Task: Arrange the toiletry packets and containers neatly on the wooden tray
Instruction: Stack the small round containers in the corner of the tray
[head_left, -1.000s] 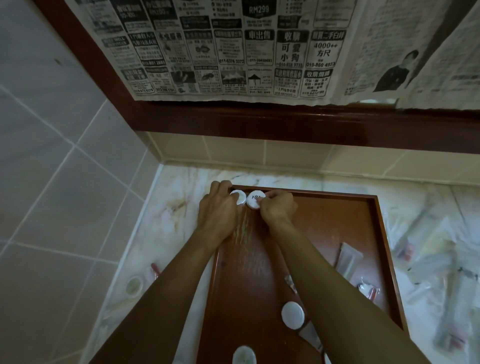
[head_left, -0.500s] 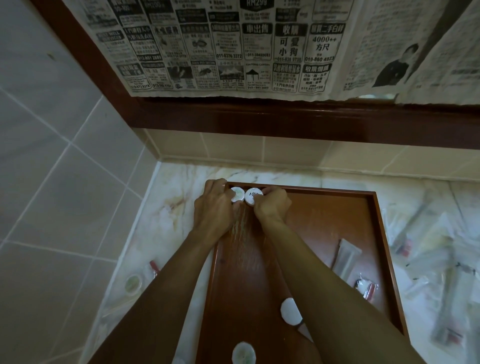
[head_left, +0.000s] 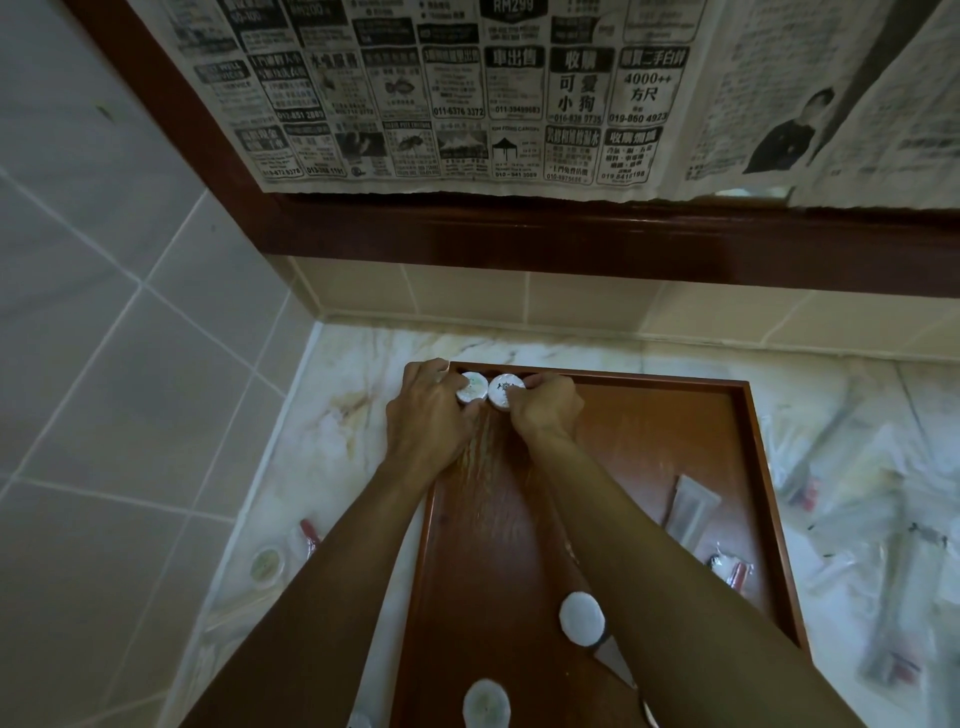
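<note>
A brown wooden tray (head_left: 675, 447) lies on the marble counter. In its far left corner two small round white containers stand side by side. My left hand (head_left: 431, 415) grips the left container (head_left: 470, 388); my right hand (head_left: 545, 408) grips the right container (head_left: 503, 391). Two more round white containers (head_left: 581, 618) (head_left: 485, 704) lie near the tray's front. A long clear packet (head_left: 693, 506) and a small packet with red (head_left: 730, 569) lie on the tray's right side.
Several clear toiletry packets (head_left: 872, 519) are scattered on the counter right of the tray. Left of the tray lie a round container (head_left: 267, 564) and a red-tipped packet (head_left: 306, 535). Tiled walls (head_left: 130, 338) close in at left and back, beneath a newspaper-covered mirror (head_left: 467, 93).
Both hands have stayed on the two containers in the far left corner, nudging them slightly closer to the tray's back rim. The view has tilted a little.
</note>
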